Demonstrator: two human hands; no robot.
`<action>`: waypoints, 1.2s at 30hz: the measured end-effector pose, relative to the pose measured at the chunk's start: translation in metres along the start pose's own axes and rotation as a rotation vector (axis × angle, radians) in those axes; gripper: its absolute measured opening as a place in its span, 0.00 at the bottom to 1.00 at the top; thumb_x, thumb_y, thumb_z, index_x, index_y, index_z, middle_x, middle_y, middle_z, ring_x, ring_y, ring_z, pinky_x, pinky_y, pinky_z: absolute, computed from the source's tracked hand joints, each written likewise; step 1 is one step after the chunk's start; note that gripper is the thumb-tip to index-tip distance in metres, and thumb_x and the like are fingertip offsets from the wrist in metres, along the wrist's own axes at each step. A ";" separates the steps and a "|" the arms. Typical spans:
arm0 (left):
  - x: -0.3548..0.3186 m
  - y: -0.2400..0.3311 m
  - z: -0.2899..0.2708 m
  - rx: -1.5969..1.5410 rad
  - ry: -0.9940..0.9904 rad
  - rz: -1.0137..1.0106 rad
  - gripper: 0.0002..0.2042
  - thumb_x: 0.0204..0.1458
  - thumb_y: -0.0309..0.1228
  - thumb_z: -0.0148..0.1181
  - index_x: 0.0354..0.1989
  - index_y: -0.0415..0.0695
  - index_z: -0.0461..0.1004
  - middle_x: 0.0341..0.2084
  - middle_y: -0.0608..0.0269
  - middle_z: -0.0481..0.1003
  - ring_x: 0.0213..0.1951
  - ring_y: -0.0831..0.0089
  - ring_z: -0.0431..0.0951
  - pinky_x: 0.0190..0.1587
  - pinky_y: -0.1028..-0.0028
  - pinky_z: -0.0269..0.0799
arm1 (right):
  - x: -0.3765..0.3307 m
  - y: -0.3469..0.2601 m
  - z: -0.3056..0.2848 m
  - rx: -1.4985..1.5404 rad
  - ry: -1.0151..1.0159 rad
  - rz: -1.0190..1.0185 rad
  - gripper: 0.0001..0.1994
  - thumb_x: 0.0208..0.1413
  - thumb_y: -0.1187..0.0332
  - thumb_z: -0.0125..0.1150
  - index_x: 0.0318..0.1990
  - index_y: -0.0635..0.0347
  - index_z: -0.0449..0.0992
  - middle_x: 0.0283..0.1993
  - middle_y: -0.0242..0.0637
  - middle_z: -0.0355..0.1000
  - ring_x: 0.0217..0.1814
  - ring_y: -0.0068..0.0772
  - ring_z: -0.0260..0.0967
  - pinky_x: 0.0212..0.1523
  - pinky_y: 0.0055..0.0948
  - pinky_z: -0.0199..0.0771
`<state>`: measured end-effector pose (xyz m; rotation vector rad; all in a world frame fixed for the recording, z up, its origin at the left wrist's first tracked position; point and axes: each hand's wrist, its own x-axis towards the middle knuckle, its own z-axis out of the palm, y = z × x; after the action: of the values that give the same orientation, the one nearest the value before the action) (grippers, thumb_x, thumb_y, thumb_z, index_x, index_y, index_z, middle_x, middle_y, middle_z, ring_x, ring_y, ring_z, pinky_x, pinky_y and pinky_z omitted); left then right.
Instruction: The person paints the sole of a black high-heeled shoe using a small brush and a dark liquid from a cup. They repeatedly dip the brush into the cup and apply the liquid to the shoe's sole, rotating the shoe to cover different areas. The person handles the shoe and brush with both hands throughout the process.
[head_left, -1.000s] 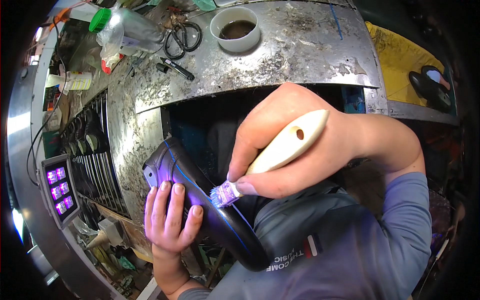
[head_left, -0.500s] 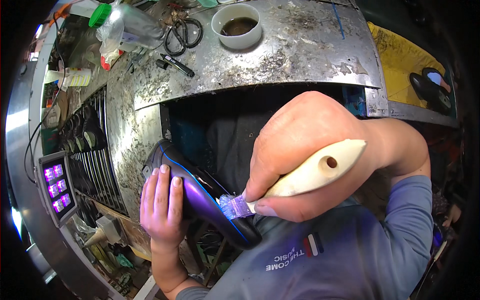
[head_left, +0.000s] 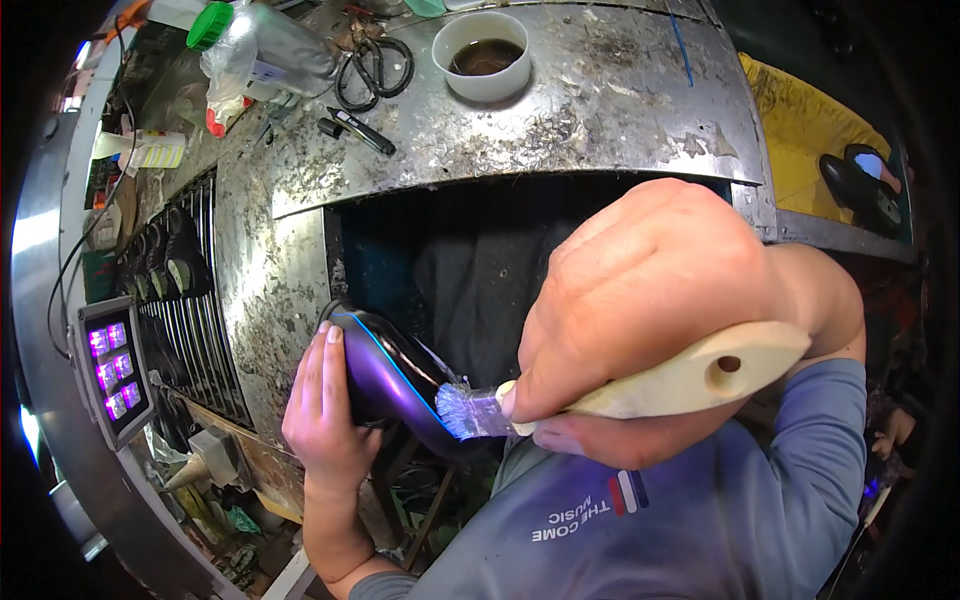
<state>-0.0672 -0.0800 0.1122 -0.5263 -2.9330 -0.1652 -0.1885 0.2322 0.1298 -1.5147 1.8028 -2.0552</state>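
Head view, near to far. Right hand [head_left: 650, 310] is closed in a fist around the pale wooden handle of a brush [head_left: 640, 385]; the handle runs toward 3 o'clock and shows a hanging hole near its end. Brush bristles, tinted violet, touch the upper edge of a dark shoe [head_left: 395, 385] with a thin blue line along its side. Left hand [head_left: 325, 420] grips the shoe from the 9 o'clock side, fingers extended flat against its side, thumb hidden beneath. The shoe is held in the air at frame centre, in front of the dark recess in the table [head_left: 600, 110].

At 9 o'clock of the left hand, a wire rack [head_left: 195, 330] runs along the table edge, with a violet-lit lamp panel [head_left: 112, 365] beyond it.

On the stained metal table top, toward 12 o'clock: a white cup [head_left: 487, 55] holding dark liquid, black scissors [head_left: 375, 68], a black pen-like tool [head_left: 360, 130], and a clear plastic bottle [head_left: 265, 50] with a green cap. A second dark shoe [head_left: 865, 190] lies on a yellow surface at 2 o'clock.
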 end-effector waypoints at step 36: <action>-0.002 0.038 -0.013 -1.565 -0.485 -0.743 0.33 0.47 0.34 0.77 0.60 0.33 0.69 0.49 0.56 0.79 0.51 0.70 0.79 0.57 0.68 0.75 | 0.018 0.024 0.013 -0.267 -0.017 -0.149 0.08 0.42 0.75 0.73 0.33 0.60 0.84 0.29 0.37 0.79 0.26 0.35 0.78 0.24 0.30 0.79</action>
<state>-0.0505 -0.0464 0.1276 0.5568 -2.5278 -2.7025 -0.2028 0.2043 0.1212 -1.7744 2.0875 -1.9141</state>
